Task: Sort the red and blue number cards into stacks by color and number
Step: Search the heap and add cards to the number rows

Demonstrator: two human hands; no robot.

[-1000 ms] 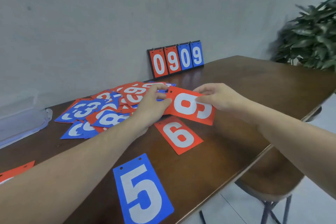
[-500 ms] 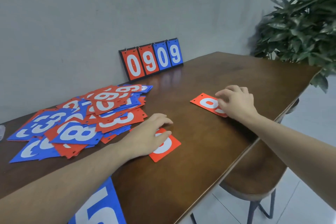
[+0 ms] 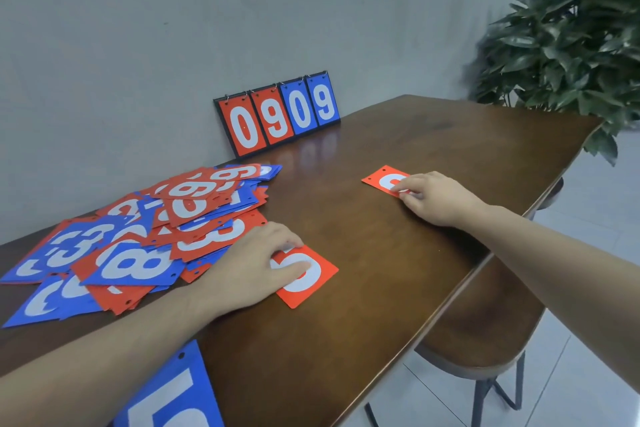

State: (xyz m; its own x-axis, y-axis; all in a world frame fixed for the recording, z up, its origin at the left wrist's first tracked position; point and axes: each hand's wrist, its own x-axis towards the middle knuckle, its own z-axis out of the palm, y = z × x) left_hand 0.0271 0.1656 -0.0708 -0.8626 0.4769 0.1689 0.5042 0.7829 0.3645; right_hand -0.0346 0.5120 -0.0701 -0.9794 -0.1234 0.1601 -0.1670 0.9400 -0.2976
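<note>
Wooden table (image 3: 398, 253), dark brown, long edge running from 6 o'clock up toward 2 o'clock.

Left hand (image 3: 256, 270): palm down at the centre of the view, fingers held close together and lightly bent, fingertips pressing a red card (image 3: 308, 282) flat on the table. The card's white digit is partly covered; it cannot be read with certainty.

Right hand (image 3: 436, 198): at 2 o'clock, fingers together and bent, tips resting on a second red card (image 3: 381, 178) lying flat near the table's long edge. Its digit is also half hidden.

Loose pile of cards (image 3: 138, 243): red and blue mixed, overlapping, spread from 9 to 11 o'clock, just beside the left hand. A blue 8 (image 3: 135, 265) and a red 3 (image 3: 214, 236) lie on top.

Blue card (image 3: 173, 399): alone at 7 o'clock, cut off by the bottom edge of the view.

Flip scoreboard (image 3: 277, 116): at 12 o'clock, propped against the grey wall, showing 0 9 in red and 0 9 in blue.

Stool (image 3: 481, 333): wooden seat, metal legs, at 5 o'clock under the table edge.

Potted plant (image 3: 568, 52): green leaves, at 2 o'clock, beyond the table's far end.
</note>
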